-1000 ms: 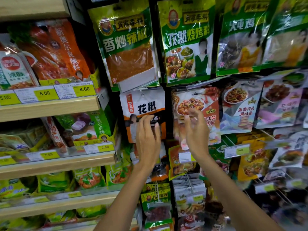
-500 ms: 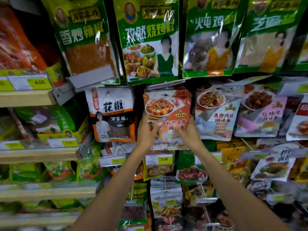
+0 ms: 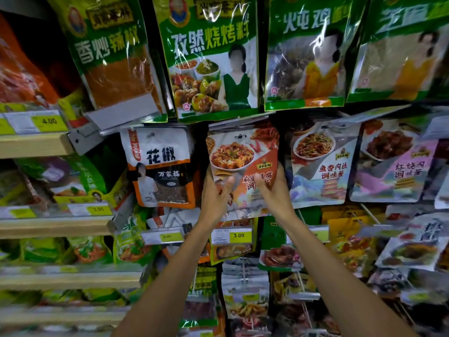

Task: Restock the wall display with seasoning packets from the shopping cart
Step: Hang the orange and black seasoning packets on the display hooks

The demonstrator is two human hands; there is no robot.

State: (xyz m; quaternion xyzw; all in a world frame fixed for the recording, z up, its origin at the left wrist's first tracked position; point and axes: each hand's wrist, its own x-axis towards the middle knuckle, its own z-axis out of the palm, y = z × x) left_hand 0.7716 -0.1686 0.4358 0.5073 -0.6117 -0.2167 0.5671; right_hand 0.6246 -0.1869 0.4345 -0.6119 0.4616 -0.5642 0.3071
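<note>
An orange-and-white mapo tofu seasoning packet (image 3: 239,156) hangs at the front of its hook in the middle row of the wall display. My left hand (image 3: 215,193) holds its lower left edge, thumb across the front. My right hand (image 3: 272,188) grips its lower right corner. Both arms reach up from the bottom of the view. The packet's hang hole sits near its top, under a grey hook label strip (image 3: 233,122). The shopping cart is out of view.
A white-and-black peppercorn packet (image 3: 160,166) hangs to the left and a fish-flavour sauce packet (image 3: 320,164) to the right. Large green bags (image 3: 211,57) hang above. Price tags (image 3: 232,235) and more packets hang below. Wooden shelves (image 3: 34,144) jut out at left.
Both hands came together from the upper part of the display onto the mapo tofu packet's lower edge. The camera has shifted right and closer to the wall.
</note>
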